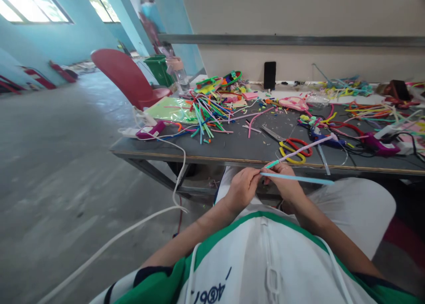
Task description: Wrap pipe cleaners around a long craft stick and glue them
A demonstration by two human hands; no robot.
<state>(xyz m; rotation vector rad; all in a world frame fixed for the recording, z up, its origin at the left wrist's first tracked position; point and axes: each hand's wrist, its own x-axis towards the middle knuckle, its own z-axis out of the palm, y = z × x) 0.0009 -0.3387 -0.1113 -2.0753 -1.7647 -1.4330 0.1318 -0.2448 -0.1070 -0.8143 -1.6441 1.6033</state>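
Just past the table's front edge, above my lap, both hands meet fingertip to fingertip. My left hand (244, 186) is closed in a pinch at the near end of a light blue pipe cleaner (299, 178), which sticks out to the right. My right hand (285, 182) is closed around a lilac pipe cleaner stem (307, 148) that slants up to the right. A mint-green section (272, 164) covers the stem's lower end by the fingers. The fingers hide where the pieces join. Beyond the stem lie scissors (295, 151) with red and yellow handles.
Loose pipe cleaners (209, 115) pile up on the grey table (149, 149). A blue tool (327, 140), perhaps a glue gun, lies behind the stem. Purple power strips (381, 144) sit at the right and left. A white cord (181, 171) hangs off the edge. A phone (269, 75) leans behind.
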